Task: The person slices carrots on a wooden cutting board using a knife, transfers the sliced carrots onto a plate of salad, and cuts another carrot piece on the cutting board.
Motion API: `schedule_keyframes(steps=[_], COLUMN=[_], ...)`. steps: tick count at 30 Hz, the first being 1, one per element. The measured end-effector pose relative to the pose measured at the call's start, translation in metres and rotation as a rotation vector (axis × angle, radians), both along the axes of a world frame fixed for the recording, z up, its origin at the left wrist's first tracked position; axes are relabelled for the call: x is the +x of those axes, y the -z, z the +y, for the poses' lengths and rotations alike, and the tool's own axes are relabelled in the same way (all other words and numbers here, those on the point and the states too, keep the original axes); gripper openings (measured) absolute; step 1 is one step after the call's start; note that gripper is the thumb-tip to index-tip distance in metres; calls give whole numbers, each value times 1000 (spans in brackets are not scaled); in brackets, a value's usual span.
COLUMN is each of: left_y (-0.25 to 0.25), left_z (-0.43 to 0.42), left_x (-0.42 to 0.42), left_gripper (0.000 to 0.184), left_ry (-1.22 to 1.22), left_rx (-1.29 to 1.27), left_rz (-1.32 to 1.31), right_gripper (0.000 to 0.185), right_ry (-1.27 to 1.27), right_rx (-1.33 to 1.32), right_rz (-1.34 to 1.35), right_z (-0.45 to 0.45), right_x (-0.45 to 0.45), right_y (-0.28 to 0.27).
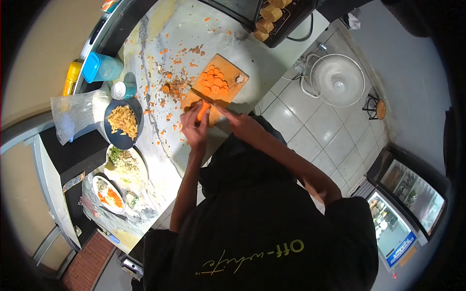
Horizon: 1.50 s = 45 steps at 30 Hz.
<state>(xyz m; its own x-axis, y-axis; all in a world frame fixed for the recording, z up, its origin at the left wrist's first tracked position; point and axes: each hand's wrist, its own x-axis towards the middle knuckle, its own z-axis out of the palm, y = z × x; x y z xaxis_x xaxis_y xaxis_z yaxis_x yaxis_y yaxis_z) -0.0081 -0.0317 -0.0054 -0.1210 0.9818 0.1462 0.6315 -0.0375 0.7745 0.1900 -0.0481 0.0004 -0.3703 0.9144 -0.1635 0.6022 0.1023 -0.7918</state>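
Observation:
On a wooden cutting board (236,95) at the counter's edge lies a heap of round carrot slices (214,81). My left hand (195,127) is closed around a piece of carrot (203,111) at the near end of the board. My right hand (239,124) grips a knife, its handle hidden in my fingers. The knife's blade (199,93) lies across the board between the slices and the held carrot, against the carrot's end. Carrot peelings (173,88) are piled just left of the board.
Left on the counter (160,29) are a dark plate of cut pieces (122,121), a plate of chopped greens (116,155), an oval dish (108,195), a can (122,90) and a blue container (103,68). A black appliance (286,29) stands at the back; a strainer (337,80) is at right.

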Motion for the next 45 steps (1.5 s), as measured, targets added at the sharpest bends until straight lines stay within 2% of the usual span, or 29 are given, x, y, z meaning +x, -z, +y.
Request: schedule_keyframes(steps=[1,3,4,6,9,11,13,15,20,21,22,23,24,26,27,29,31,33,34,35,36,37,38,39,40,45], left_y=[3,2,-2,-6,-6,-6,-8,-8,-8,-12,-16,-21,-26,-34,-35,-33,-20,-25,-15,-4,7,-4,-15,-4,-7,3], left_z=[-1,-1,-1,3,9,12,13,16,17,16,15,14,13,8,5,-4,-15,-27,-32,-34,-33,-27,-21,-17,-11,-11], left_x=[1,3,3,3,1,2,4,8,7,7,7,8,7,1,2,3,1,1,7,12,14,17,23,25,28,28], left_gripper=[30,30,33,36,41,44,43,43,44,44,42,42,42,41,41,43,42,38,37,37,36,34,33,33,34,40], left_ry=[-4,-10,-9,-19,44,118,106,98,31,9,-41,-91,-112,-257,-280,-516,-646,-682,-733,-770,-760,-756,-796,-841,-844,-927], left_rx=[35,74,25,-17,51,117,104,96,113,116,60,7,10,-87,-84,-114,-50,-386,-266,-267,-202,-137,-220,-365,-350,-248], left_rz=[1,-9,-18,-37,15,185,196,203,188,187,49,-89,-90,-282,-279,-467,-365,-259,-173,-168,-62,48,-70,-97,-65,-117], right_gripper=[73,74,74,69,61,54,49,40,37,37,37,37,38,40,41,37,31,30,30,30,29,29,28,27,23,22], right_ry=[-2,36,22,-61,29,65,100,250,333,352,332,324,314,297,299,274,223,228,213,197,145,100,59,20,12,-110], right_rx=[7,214,218,-331,-377,-337,-293,-290,-229,-191,-187,-59,68,107,146,119,130,41,117,189,165,162,197,230,49,104], right_rz=[5,51,47,-102,-129,-126,-123,-116,-151,-153,-157,-181,-201,-202,-200,-155,-119,-116,-100,-83,-71,-58,-37,-12,-59,-72], right_z=[-3,-9,-8,-10,-22,-27,-29,-27,-5,1,7,17,28,52,66,92,116,132,139,146,155,162,166,166,167,176], right_x=[-3,2,10,33,44,53,60,69,82,83,85,86,88,90,91,95,95,84,78,74,72,72,70,64,58,60], right_y=[11,24,6,-33,-49,-55,-69,-86,-82,-76,-68,-58,-49,-38,-32,-13,-5,-14,-15,-17,-7,3,13,18,-1,13])
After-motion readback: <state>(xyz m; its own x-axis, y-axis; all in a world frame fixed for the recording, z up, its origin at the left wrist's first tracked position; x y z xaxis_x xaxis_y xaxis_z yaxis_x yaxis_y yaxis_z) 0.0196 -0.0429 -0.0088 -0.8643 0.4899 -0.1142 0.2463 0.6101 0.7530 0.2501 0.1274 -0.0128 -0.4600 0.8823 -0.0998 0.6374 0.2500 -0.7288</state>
